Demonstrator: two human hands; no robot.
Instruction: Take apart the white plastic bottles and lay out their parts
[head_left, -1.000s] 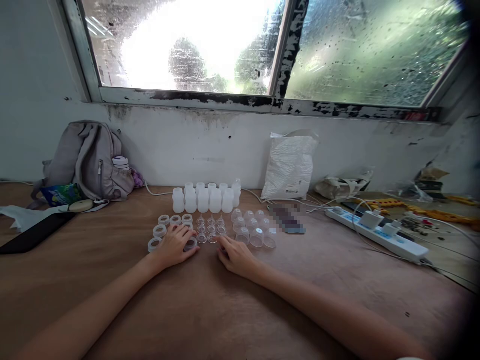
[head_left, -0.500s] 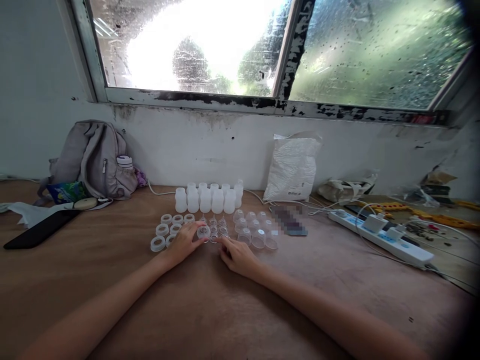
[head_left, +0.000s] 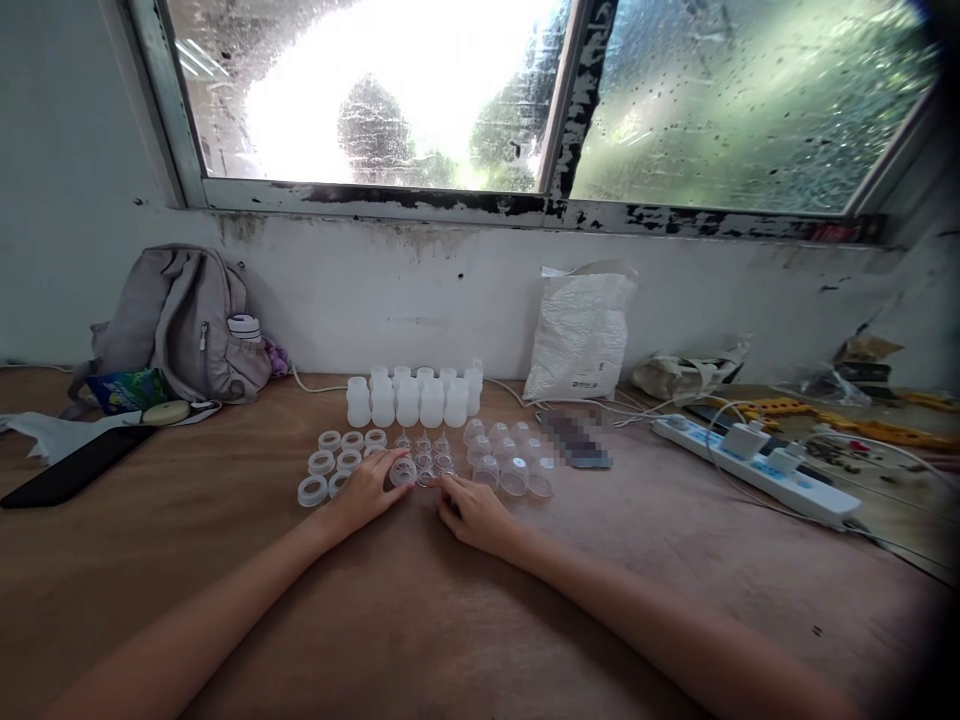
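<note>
My left hand [head_left: 369, 490] curves its thumb and fingers around a clear round bottle part [head_left: 403, 472], which looks wider than the teats beside it. Fine detail of that part is too small to make out. Clear bottle teats [head_left: 424, 461] stand in short rows just right of it. At the front of these rows rests my right hand [head_left: 476, 513], index finger pointing left and touching or nearly touching a front teat, the other fingers curled under. White screw rings [head_left: 321, 462] lie left of my left hand, some hidden behind it. Clear domed caps [head_left: 514, 478] stand beyond my right hand.
White bottles [head_left: 407, 402] line up behind the teats. A phone [head_left: 577, 440] lies right of the caps, near a power strip [head_left: 757, 470] with cables. A white plastic bag [head_left: 581, 335] leans on the wall. At left are a backpack [head_left: 184, 330] and a black flat object [head_left: 79, 465].
The view has shifted slightly left. My left hand and the clear part in it have come down a little toward the table. My right hand has barely moved.
</note>
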